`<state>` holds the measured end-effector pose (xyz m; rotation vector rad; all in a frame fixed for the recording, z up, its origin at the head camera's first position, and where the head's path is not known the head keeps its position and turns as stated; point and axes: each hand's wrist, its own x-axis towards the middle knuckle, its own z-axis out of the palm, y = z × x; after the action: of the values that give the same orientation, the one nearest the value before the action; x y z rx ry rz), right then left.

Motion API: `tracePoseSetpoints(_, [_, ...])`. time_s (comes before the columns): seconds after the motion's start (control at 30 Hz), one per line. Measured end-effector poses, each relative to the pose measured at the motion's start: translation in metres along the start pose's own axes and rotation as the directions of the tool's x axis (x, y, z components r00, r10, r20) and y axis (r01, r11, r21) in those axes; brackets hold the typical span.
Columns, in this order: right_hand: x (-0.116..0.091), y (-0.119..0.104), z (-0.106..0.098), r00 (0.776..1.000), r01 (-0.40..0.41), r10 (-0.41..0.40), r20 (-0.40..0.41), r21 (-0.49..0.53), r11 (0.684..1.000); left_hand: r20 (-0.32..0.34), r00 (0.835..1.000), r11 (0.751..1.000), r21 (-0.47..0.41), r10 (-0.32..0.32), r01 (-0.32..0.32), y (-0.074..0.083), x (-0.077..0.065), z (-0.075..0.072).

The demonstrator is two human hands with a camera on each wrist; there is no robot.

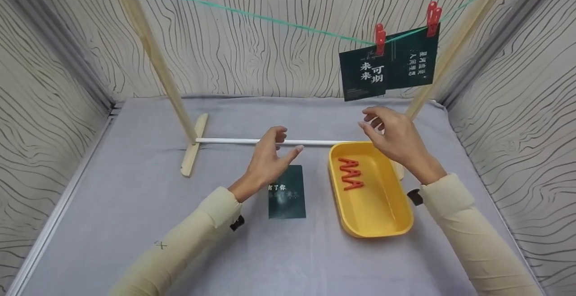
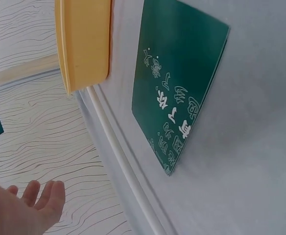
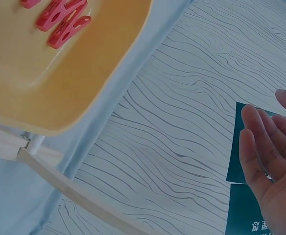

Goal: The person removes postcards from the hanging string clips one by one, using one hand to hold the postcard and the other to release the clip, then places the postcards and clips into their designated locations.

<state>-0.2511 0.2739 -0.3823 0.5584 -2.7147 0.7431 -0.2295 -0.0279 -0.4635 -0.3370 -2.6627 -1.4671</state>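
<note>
My left hand hovers, fingers relaxed and nothing held, just above a dark green card lying on the cloth. White writing marks the card in the left wrist view. My right hand, also holding nothing, has loosely bent fingers over the far end of a yellow tray. Red clothespins lie in a row along the tray's left side. Above the right hand hang a left card and a right card, pinned to a green string by a left clothespin and a right clothespin.
Wooden posts, one on the left and one on the right, carry the sagging string. A white rod runs low between them, behind the hands. Grey cloth covers the table; wood-patterned panels enclose it.
</note>
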Motion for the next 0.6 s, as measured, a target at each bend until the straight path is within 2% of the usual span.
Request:
tracePoseSetpoints(0.17, [0.002,-0.002,-0.005,1.000,-0.018,0.018,-0.004,0.016,1.000,-0.005,1.000,1.000,-0.018,-0.015,0.014,0.004,0.004,0.001])
tracePoseSetpoints(0.4, [0.004,-0.001,-0.013,0.998,0.018,-0.016,-0.059,0.030,0.999,-0.009,1.000,0.999,-0.038,0.025,-0.025,0.009,0.010,0.001])
tracePoseSetpoints(0.6, [0.005,-0.002,-0.015,0.998,0.024,-0.022,-0.065,0.016,1.000,0.010,0.999,0.998,-0.032,0.050,-0.050,0.015,0.016,0.001])
